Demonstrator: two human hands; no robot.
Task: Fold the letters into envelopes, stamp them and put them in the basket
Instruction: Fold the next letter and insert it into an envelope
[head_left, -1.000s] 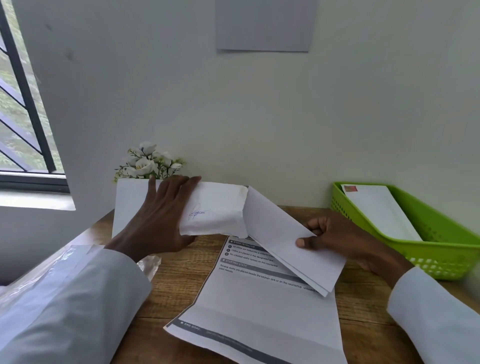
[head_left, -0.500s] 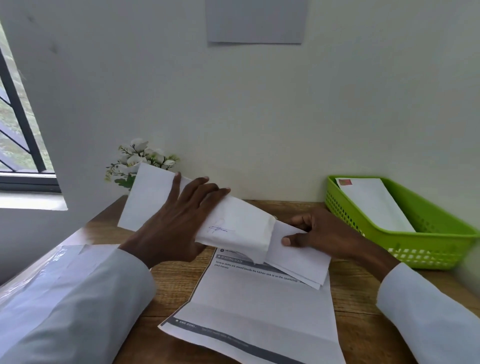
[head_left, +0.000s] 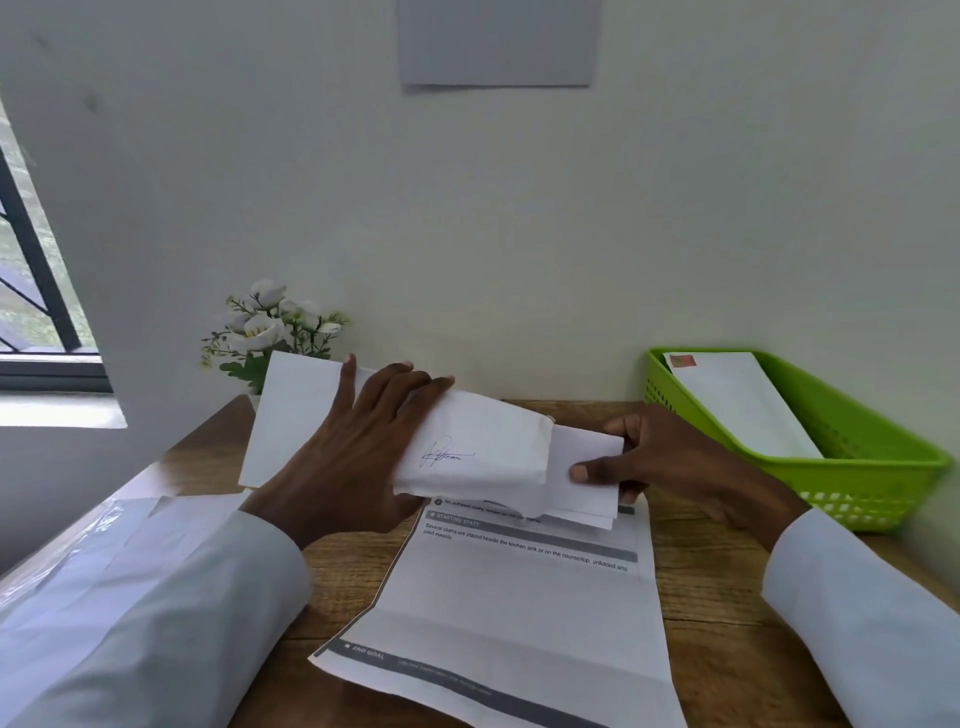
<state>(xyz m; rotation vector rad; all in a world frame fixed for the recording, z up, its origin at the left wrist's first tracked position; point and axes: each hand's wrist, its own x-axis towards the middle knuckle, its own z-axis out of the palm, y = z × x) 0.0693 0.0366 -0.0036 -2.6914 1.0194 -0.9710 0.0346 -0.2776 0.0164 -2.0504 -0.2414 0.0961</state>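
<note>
My left hand holds a white envelope with a blue signature on it, just above the wooden table. Its open end faces right. My right hand pinches a folded letter, most of which sits inside the envelope; only a short end sticks out. Under both hands an unfolded printed letter lies flat on the table. The green basket at the right holds one white envelope with a red stamp.
A small bunch of white flowers stands at the back left by the wall. A clear plastic sleeve lies at the table's left edge. A window is at the far left, a grey sheet hangs on the wall.
My right hand has pushed the folded letter leftward, deeper into the envelope. Both hands and the envelope have come lower, toward the table.
</note>
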